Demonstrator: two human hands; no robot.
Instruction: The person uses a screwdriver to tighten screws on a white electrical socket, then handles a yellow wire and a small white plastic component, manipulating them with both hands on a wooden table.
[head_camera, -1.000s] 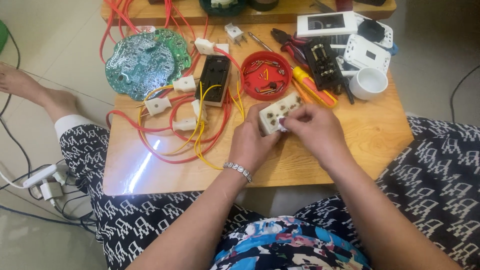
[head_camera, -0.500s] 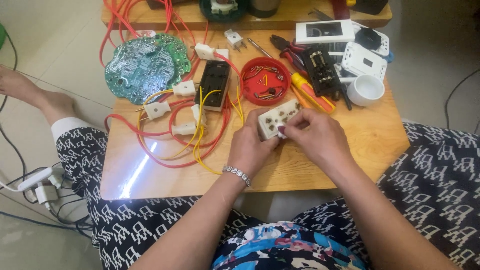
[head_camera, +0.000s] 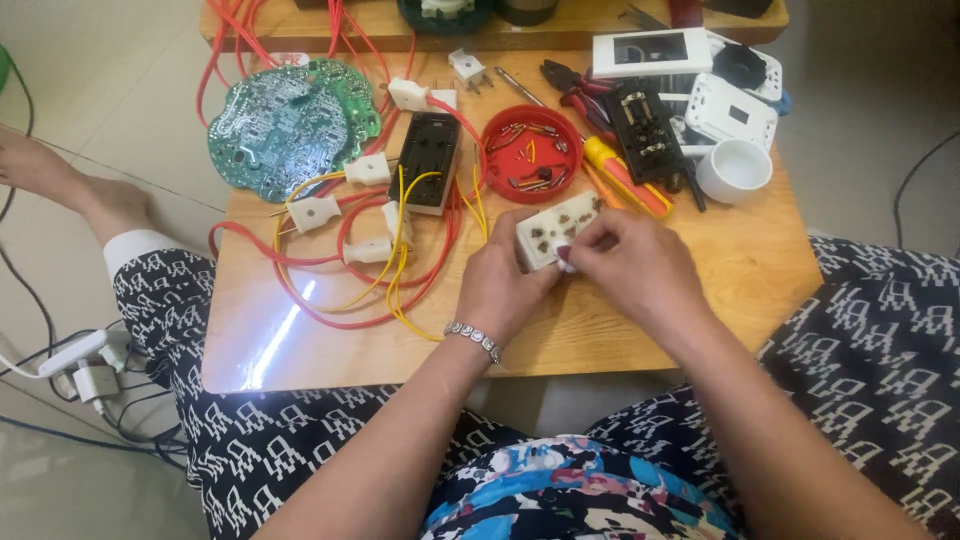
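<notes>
Two hands are meeting on the white socket block (head_camera: 556, 229), the left hand (head_camera: 508, 285) gripping its near end and the right hand (head_camera: 625, 262) pinching its near edge, where a slip risks dropping it among the wires (head_camera: 400, 285) just left.

Home repair corner: low wooden table (head_camera: 760, 270) on tiled floor (head_camera: 100, 110), strewn with circuit board (head_camera: 290, 125), wires (head_camera: 330, 250), pliers (head_camera: 575, 85).

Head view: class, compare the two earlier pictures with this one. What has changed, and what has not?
Little has changed. Both hands, left hand and right hand, keep their grip on the white socket block, with only slight finger shifts. The red dish, green circuit board and wires lie as before.
</notes>
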